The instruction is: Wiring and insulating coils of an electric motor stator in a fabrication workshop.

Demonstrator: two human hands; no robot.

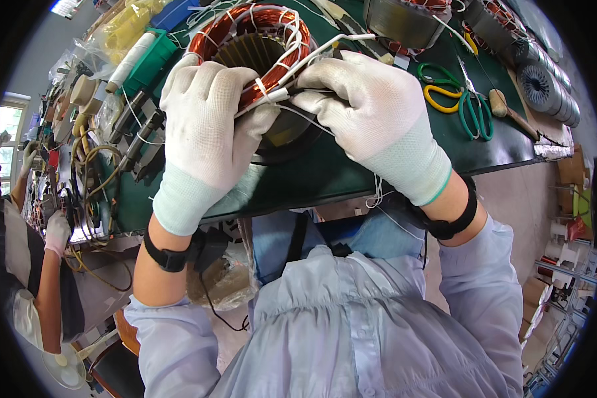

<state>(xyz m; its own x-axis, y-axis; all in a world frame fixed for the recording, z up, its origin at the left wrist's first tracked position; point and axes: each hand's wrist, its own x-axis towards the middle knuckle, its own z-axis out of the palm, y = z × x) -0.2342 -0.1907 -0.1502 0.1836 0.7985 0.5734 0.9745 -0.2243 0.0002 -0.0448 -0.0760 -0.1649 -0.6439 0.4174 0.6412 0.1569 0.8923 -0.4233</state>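
A motor stator stands on the green bench in front of me, with a ring of copper winding (209,33) bound by white ties around its top. My left hand (202,126), in a white knit glove, is closed on the near left side of the winding, thumb below and fingers above. My right hand (375,106), gloved likewise, pinches thin white cord (312,121) at the near right side; its fingertips partly hide the pinch. Between the hands, a white sleeve (275,97) lies along the winding's near edge. Longer white sleeved leads (325,50) stretch up and right over the stator.
Right of my hands lie scissors with green handles (474,116), more yellow and green handles (442,98), and a wooden-handled tool (499,103). Other stators (404,23) stand at the back right. A green bin (146,63) and clutter fill the left; another person's gloved hand (58,231) is far left.
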